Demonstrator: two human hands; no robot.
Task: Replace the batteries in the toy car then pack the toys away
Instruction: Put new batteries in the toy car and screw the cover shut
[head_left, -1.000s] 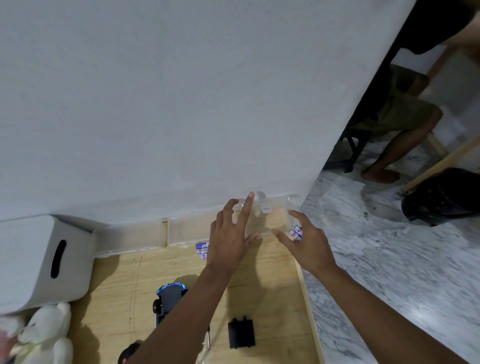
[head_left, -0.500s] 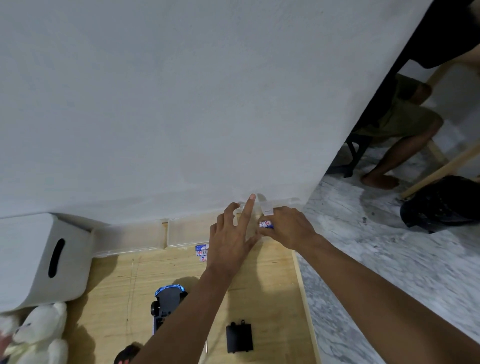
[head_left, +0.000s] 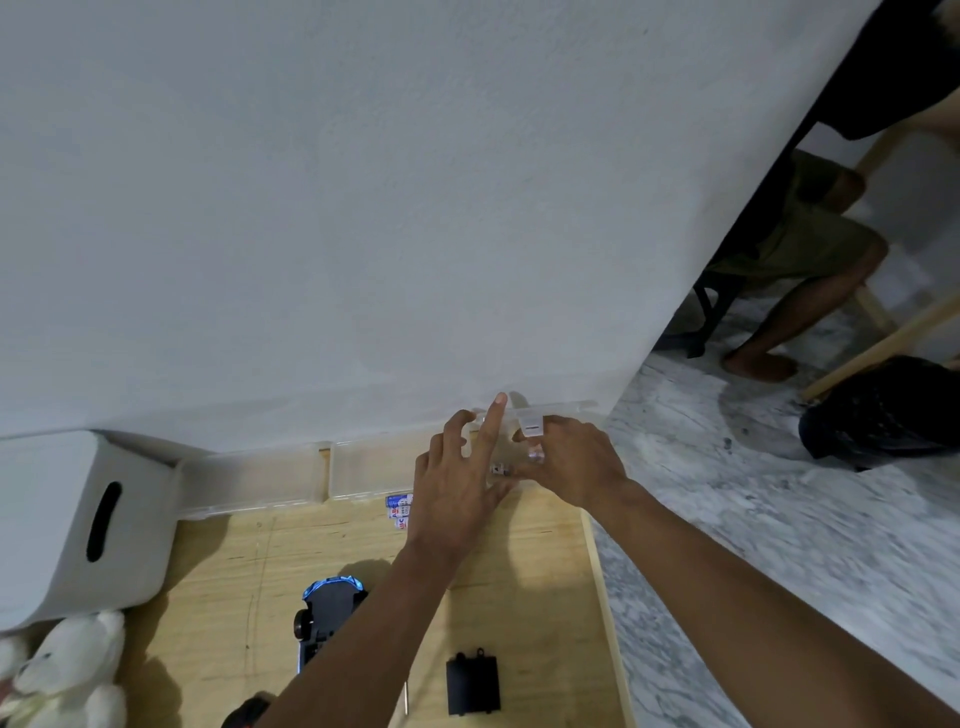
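1. The dark toy car with blue trim (head_left: 330, 613) lies on the pale wooden worktop (head_left: 545, 597), on the camera's side of the clear plastic compartment box (head_left: 363, 473) that stands against the wall. Its flat black battery cover (head_left: 472, 683) lies apart from it, also on the near side of the box, so I judge the battery change to be midway and the cover not yet refitted.
2. Both grips work at the right end of the box. The left grip (head_left: 457, 483) is released, its fingers spread and its forefinger straight up against the box.
3. The right grip (head_left: 571, 462) is curled and appears to pinch a small printed battery (head_left: 500, 469) at the box's front.
4. A few loose printed batteries (head_left: 399, 512) lie just in front of the box.
5. Probably left to do: fit cells, close the cover, then pack the car and the white plush bear (head_left: 62, 670) into the white storage bin with a slot handle (head_left: 78, 519), which is left of the box.
6. The left forearm hides part of the car, so I cannot tell whether its battery bay is filled.
7. Nor can I tell whether the pinched battery is spent or fresh, or whether it is entering or leaving the box.
8. The bear is cut off at the frame's edge.
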